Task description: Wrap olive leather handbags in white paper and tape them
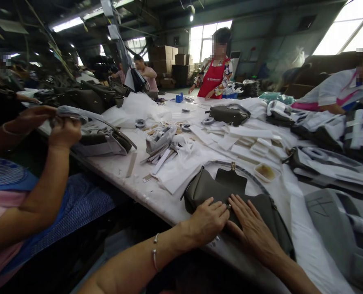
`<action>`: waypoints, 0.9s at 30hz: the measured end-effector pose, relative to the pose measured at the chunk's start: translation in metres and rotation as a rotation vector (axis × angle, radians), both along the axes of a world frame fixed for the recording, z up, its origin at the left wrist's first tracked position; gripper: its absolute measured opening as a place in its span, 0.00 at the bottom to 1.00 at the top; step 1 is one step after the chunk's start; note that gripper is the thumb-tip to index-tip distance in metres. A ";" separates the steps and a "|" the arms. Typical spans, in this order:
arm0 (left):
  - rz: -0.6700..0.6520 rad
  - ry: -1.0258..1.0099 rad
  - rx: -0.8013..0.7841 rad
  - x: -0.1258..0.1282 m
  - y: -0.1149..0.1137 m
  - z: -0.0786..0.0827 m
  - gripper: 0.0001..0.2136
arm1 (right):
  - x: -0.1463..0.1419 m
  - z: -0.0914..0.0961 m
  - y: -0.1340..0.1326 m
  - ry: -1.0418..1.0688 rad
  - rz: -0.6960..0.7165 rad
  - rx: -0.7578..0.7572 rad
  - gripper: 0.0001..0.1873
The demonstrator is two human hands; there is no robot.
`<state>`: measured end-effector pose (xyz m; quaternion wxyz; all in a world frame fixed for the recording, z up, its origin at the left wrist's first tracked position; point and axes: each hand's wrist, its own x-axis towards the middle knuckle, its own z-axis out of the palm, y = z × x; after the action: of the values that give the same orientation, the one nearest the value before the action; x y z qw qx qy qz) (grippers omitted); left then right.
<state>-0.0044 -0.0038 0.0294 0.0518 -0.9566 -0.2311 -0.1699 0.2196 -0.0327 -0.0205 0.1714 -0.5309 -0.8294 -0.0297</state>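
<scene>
A grey-olive leather handbag (pixel 209 188) lies flat at the near edge of the white table (pixel 132 183), its flap and small metal clasp (pixel 233 165) turned away from me. My left hand (pixel 207 220) rests on the bag's near side with its fingers bent down onto the leather. My right hand (pixel 252 228) lies flat on the bag beside it, fingers stretched out and apart. The two hands touch at the fingertips. A bracelet sits on my left wrist.
A co-worker's hands (pixel 61 126) at the left hold a wrapped bag strap. White paper strips (pixel 169 159), tape rolls (pixel 140 122) and a small tray (pixel 265 171) lie mid-table. More bags lie on the right (pixel 331 139) and far side (pixel 229 114). Other people stand at the back.
</scene>
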 end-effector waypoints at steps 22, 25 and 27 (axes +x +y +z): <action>0.238 -0.188 0.213 -0.041 -0.007 -0.011 0.25 | -0.017 0.055 0.034 0.120 0.182 -0.403 0.36; 0.329 -0.226 0.029 -0.013 0.004 0.001 0.17 | -0.015 0.045 0.035 0.132 0.203 -0.364 0.36; 0.236 -0.205 -0.010 0.006 0.013 0.003 0.21 | -0.015 0.035 0.037 0.139 0.218 -0.341 0.35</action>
<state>0.0016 0.0092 0.0320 0.0425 -0.9007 -0.3466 -0.2584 0.2046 0.0039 0.0148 0.1378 -0.4600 -0.8612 0.1665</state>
